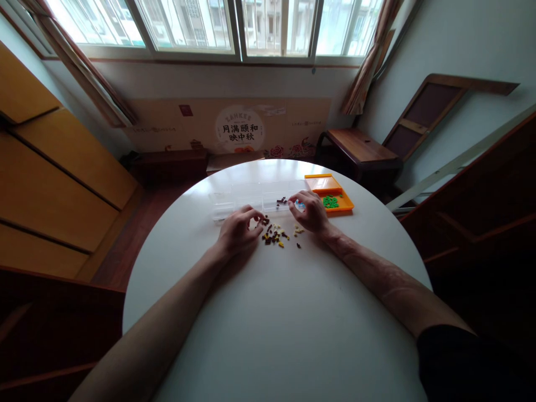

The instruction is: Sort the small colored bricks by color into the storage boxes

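Note:
A loose pile of tiny building bricks (273,237), brown, yellow and cream, lies on the white table. At its left edge my left hand (239,231) rests with thumb and forefinger curled together by some brown pieces; whatever is between the tips is too small to make out. My right hand (310,212) hovers over the front right part of a clear compartment box (240,192), its fingers bent into a pinch. Just left of those fingertips, several dark brown bricks (281,200) sit in one compartment. Blue pieces (300,204) show partly beneath the right hand.
An orange case (347,207) holding green pieces (330,201) stands beside the box, right of my right hand. The round white table (268,324) has its curved far edge just behind both containers. A wooden chair (362,146) stands beyond, at the right.

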